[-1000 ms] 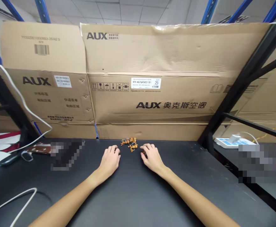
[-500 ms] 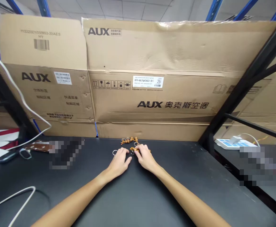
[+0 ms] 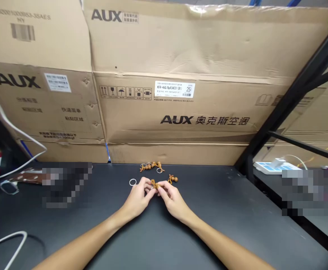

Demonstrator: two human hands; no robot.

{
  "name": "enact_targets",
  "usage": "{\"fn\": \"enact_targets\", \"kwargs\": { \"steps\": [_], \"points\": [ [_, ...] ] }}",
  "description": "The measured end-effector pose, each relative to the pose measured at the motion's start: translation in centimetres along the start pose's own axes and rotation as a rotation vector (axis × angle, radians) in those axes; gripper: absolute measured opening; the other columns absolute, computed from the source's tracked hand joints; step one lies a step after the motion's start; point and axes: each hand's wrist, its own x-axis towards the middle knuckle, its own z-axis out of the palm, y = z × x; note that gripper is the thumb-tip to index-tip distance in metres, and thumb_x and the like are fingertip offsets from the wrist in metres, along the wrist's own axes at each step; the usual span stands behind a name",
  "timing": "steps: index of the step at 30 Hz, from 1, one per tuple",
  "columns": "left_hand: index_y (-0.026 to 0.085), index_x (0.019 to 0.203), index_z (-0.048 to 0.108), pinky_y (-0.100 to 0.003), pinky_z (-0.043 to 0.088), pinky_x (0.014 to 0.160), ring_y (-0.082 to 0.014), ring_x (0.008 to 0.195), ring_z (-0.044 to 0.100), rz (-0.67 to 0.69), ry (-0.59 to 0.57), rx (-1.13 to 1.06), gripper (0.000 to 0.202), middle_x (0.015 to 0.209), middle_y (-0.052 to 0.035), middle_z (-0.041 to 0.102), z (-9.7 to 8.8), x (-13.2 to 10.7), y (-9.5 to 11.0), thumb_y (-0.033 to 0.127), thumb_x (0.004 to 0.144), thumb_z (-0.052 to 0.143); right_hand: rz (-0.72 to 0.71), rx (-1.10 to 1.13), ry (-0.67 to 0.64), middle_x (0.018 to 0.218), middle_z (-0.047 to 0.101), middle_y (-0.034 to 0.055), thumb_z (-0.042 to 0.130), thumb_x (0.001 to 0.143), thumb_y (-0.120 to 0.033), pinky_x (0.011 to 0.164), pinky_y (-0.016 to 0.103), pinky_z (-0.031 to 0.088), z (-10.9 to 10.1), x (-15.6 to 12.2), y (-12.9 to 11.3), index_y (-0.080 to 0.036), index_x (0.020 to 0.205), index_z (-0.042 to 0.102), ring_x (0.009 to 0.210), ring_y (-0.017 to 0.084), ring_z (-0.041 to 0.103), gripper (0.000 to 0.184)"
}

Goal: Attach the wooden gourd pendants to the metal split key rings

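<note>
My left hand and my right hand meet at the middle of the black table, fingertips pinched together on a small brown gourd charm with a metal ring. A loose key ring lies just left of my left hand. Another gourd charm sits just behind my right hand. A small pile of gourd charms with rings rests farther back, by the cardboard.
Large AUX cardboard boxes wall off the back of the table. A black shelf post slants up at the right. White cables run at the left. A power strip lies at the far right.
Both hands came together from flat on the table and picked up one gourd charm, pinching it between them. A key ring now lies bare at the left. The camera tilted down slightly.
</note>
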Motion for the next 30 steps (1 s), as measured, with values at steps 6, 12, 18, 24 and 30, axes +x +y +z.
{"fn": "enact_targets", "kwargs": {
  "steps": [6, 12, 18, 24, 30],
  "points": [
    [0.018, 0.080, 0.058, -0.022, 0.040, 0.059, -0.0123, 0.063, 0.055, -0.011, -0.042, 0.059, 0.019, 0.073, 0.0012, 0.065, -0.4, 0.0, 0.0, 0.034, 0.088, 0.050, 0.021, 0.023, 0.024, 0.085, 0.062, 0.0029, 0.044, 0.092, -0.045, 0.074, 0.030, 0.050, 0.0, 0.2, 0.5, -0.021, 0.096, 0.057, 0.077, 0.016, 0.058, 0.028],
    [0.017, 0.081, 0.063, -0.023, 0.038, 0.058, -0.0126, 0.061, 0.050, -0.009, -0.035, 0.106, 0.024, 0.071, 0.0003, 0.062, -0.3, 0.1, 0.0, 0.034, 0.089, 0.048, 0.062, 0.126, 0.063, 0.080, 0.060, 0.0024, 0.049, 0.088, -0.049, 0.068, 0.030, 0.049, 0.2, 0.3, 0.9, -0.021, 0.093, 0.056, 0.072, 0.016, 0.057, 0.030],
    [0.017, 0.079, 0.063, -0.023, 0.041, 0.064, -0.0141, 0.073, 0.055, 0.054, -0.045, 0.085, 0.025, 0.092, -0.0035, 0.065, -0.5, 0.1, 0.1, 0.032, 0.091, 0.047, 0.113, 0.214, 0.094, 0.080, 0.059, 0.0026, 0.052, 0.085, -0.052, 0.064, 0.029, 0.046, 0.1, 0.3, 0.5, -0.020, 0.090, 0.055, 0.071, 0.016, 0.055, 0.033],
    [0.019, 0.080, 0.066, -0.024, 0.045, 0.067, -0.0148, 0.080, 0.060, 0.071, -0.079, 0.091, 0.027, 0.109, -0.0044, 0.064, -0.5, 0.1, 0.1, 0.031, 0.092, 0.046, 0.151, 0.306, 0.145, 0.074, 0.054, -0.0001, 0.057, 0.081, -0.051, 0.058, 0.026, 0.041, 0.2, 0.5, 1.3, -0.020, 0.088, 0.050, 0.064, 0.014, 0.052, 0.032],
    [0.018, 0.072, 0.061, -0.030, 0.047, 0.078, -0.0189, 0.091, 0.062, 0.088, -0.036, 0.145, 0.024, 0.109, -0.0067, 0.065, -0.5, 0.1, -0.1, 0.027, 0.090, 0.048, 0.163, 0.307, 0.094, 0.077, 0.053, -0.0007, 0.052, 0.083, -0.036, 0.057, 0.025, 0.038, 0.2, 0.6, 1.6, -0.020, 0.096, 0.052, 0.062, 0.012, 0.049, 0.021]
  ]
}}
